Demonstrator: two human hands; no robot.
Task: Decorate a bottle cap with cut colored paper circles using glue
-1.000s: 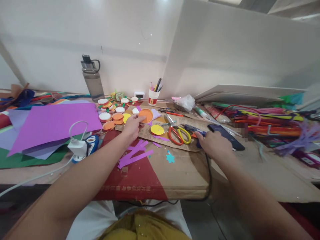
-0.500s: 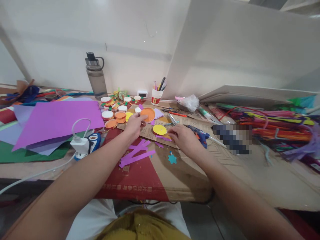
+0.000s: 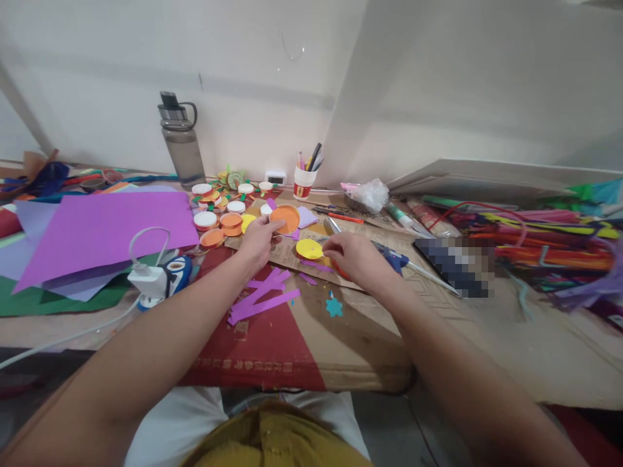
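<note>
An orange round paper-covered lid [image 3: 285, 219] is pinched at its left edge by my left hand [image 3: 260, 241], its flat face turned up towards me. Close to it on the right, my right hand [image 3: 357, 259] has thumb and fingertips drawn together at the right edge of a yellow round disc [image 3: 309, 248]. Purple paper scraps [image 3: 316, 266] lie just below the yellow disc. Behind my right hand are open metal scissor blades [image 3: 333, 225], partly covered, and a blue glue gun [image 3: 396, 258]. A teal flower cut-out [image 3: 333, 307] rests nearer to me on the cardboard.
Purple strips [image 3: 263, 301] and large purple sheets [image 3: 121, 224] lie left, beside a white plug [image 3: 148, 279]. Several orange and white lids [image 3: 230, 224] stand behind my left hand. A water bottle [image 3: 182, 146], pen cup [image 3: 304, 181], phone [image 3: 428, 259] and pipe cleaners [image 3: 549, 240] surround the area.
My right hand has closed in on the yellow disc's right edge, its fingers now more bunched together. My left hand keeps its hold on the orange lid. The view has shifted slightly.
</note>
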